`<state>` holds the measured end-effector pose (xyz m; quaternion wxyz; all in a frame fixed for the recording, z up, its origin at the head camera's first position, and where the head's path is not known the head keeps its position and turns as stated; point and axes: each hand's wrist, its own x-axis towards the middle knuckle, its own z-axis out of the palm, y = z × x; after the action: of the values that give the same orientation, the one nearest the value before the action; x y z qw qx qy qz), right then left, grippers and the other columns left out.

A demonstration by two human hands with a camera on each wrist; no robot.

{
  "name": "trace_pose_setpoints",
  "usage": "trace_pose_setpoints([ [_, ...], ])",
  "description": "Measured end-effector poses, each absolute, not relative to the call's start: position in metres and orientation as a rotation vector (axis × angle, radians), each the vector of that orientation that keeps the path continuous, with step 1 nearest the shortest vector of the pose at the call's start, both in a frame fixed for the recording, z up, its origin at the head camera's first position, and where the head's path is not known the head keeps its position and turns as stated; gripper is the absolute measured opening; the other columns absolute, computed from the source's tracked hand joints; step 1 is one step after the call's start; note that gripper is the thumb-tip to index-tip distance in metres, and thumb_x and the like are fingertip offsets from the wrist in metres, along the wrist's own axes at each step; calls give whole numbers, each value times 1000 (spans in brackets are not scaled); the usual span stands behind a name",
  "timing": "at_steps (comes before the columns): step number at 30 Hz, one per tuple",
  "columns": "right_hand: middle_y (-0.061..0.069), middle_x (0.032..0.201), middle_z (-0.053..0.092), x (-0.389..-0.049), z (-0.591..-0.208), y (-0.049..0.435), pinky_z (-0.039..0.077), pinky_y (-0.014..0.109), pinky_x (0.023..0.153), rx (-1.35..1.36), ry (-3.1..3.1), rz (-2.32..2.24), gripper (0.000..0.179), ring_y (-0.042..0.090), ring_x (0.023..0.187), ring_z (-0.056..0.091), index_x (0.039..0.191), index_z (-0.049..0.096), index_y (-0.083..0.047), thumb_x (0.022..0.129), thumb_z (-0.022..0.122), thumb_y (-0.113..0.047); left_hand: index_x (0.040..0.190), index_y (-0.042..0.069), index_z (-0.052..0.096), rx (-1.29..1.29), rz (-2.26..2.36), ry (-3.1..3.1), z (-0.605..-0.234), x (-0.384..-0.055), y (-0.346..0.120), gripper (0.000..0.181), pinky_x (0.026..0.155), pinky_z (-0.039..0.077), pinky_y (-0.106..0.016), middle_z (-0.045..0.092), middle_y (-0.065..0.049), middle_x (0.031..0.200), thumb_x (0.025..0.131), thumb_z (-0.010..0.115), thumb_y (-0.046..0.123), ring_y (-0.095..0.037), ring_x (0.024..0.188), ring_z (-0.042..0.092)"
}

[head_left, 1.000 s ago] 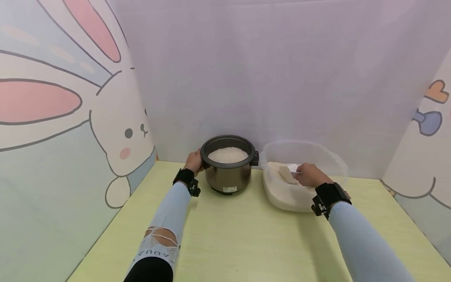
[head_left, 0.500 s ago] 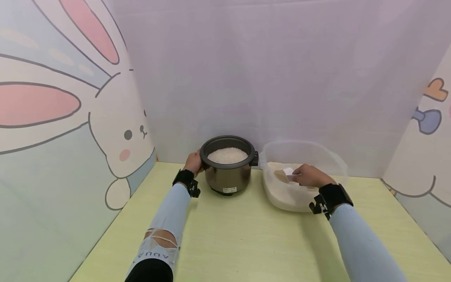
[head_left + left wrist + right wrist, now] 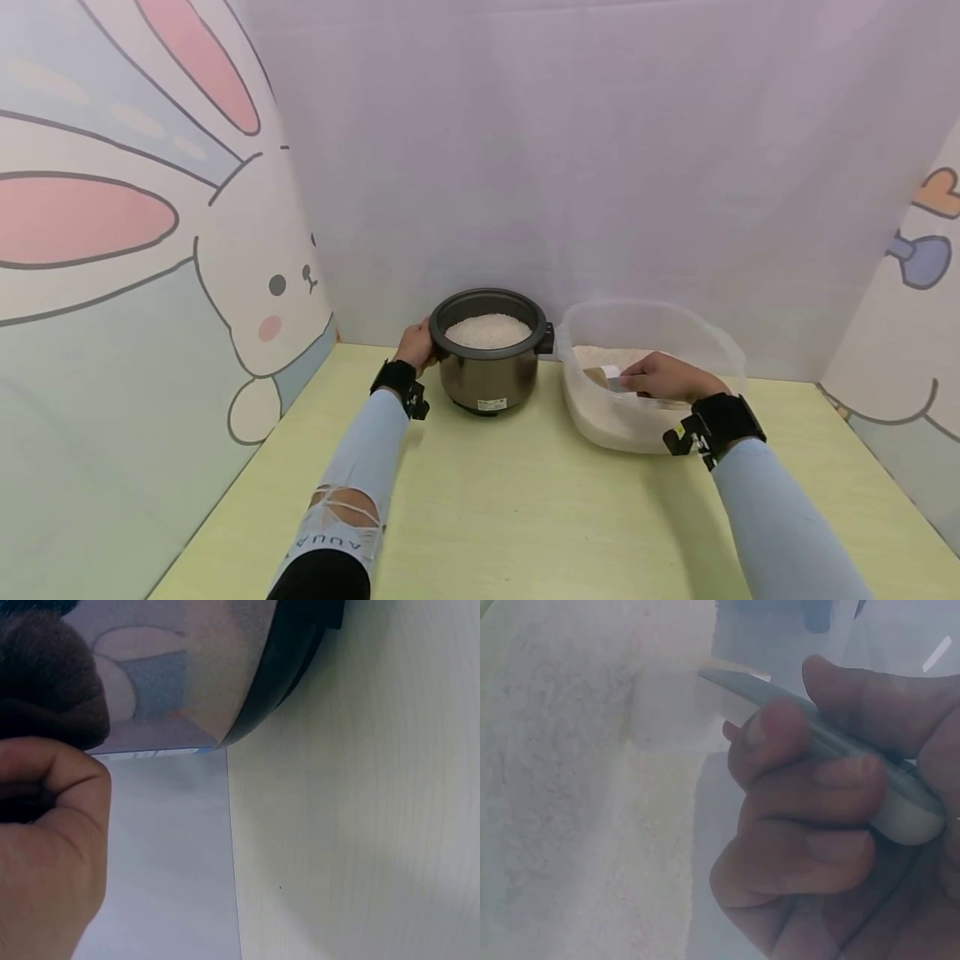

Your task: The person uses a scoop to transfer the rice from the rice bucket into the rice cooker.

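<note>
In the head view a brown rice cooker [image 3: 487,383] without a lid holds white rice [image 3: 487,331]. My left hand [image 3: 415,345] grips its left handle; the left wrist view shows the curled fingers beside the cooker's shiny side, with the dark handle partly hidden. To the right stands a clear plastic container [image 3: 645,315] with rice [image 3: 600,357] in it. My right hand [image 3: 666,377] reaches inside, holding a scoop [image 3: 611,372] low over this rice. In the right wrist view several fingers and the thumb wrap the scoop's handle [image 3: 911,821].
Both vessels stand near the back of a pale yellow-green table [image 3: 525,508]. A lilac cloth [image 3: 585,150] hangs right behind them. Cartoon rabbit panels rise at the left and right sides. The container's near wall stands in front of the right hand.
Inside the container the scoop has moved slightly left and down towards the rice, and the right wrist has turned a little. The left hand stays on the cooker handle.
</note>
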<state>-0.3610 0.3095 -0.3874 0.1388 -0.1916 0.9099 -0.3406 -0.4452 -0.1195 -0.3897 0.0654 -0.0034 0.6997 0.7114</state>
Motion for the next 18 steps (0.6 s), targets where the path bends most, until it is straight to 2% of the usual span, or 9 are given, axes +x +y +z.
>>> trace_pose_setpoints([
  [6,1,69,49,-357,-384,311,37,29,58,-526,2562,-1077,37,10,56,37,129,60,13,109,52,-16,77,7,47,41,2139,2105,-390,-446,-120,46,52,41,-31,45,-3,55,114,33,31,-16,49,45],
  [13,3,68,48,-356,-384,314,37,28,57,-523,2486,-1154,39,10,54,35,131,57,17,110,49,-15,80,6,50,33,2153,2099,-391,-447,-119,46,50,41,-29,49,-5,57,114,34,31,-17,50,48],
  [18,8,85,59,-357,-385,317,38,27,57,-489,2431,-1234,45,10,56,38,135,50,20,110,49,-17,79,6,50,5,2147,2112,-389,-445,-119,45,50,42,-29,50,-6,58,114,35,30,-18,51,49],
])
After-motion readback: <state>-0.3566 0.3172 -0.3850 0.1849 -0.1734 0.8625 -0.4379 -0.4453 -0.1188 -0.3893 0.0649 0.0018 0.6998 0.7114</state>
